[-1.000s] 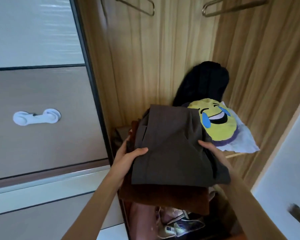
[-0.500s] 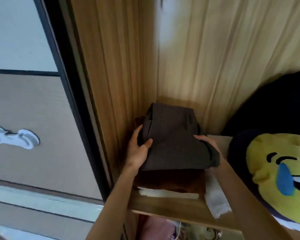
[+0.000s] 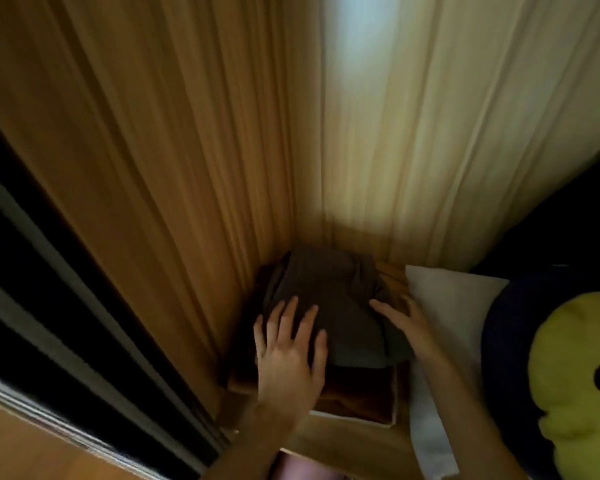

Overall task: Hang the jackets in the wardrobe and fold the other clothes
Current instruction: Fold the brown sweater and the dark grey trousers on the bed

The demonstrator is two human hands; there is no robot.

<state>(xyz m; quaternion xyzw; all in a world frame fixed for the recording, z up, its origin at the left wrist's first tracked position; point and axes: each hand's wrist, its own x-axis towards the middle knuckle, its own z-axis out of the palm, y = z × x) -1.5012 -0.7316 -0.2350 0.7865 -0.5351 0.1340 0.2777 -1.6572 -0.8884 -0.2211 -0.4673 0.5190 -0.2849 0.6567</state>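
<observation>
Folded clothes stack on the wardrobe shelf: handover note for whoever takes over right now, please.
Left hand: flat, fingers spread on the near left of the grey folded garment, gripping nothing.
Right hand: open, resting against the garment's right edge.
The grey garment lies on top of a brown folded garment, on the wooden shelf, pushed into the wardrobe's left back corner.
Beside it to the right: white cloth and a yellow emoji cushion.
Done: this folded stack is placed.
Left: withdraw hands. No jackets or hangers are in view, so that part can't be judged.

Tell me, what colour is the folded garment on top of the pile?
Dark grey-brown, plain, no pattern: the folded garment, seen in the head view.
</observation>
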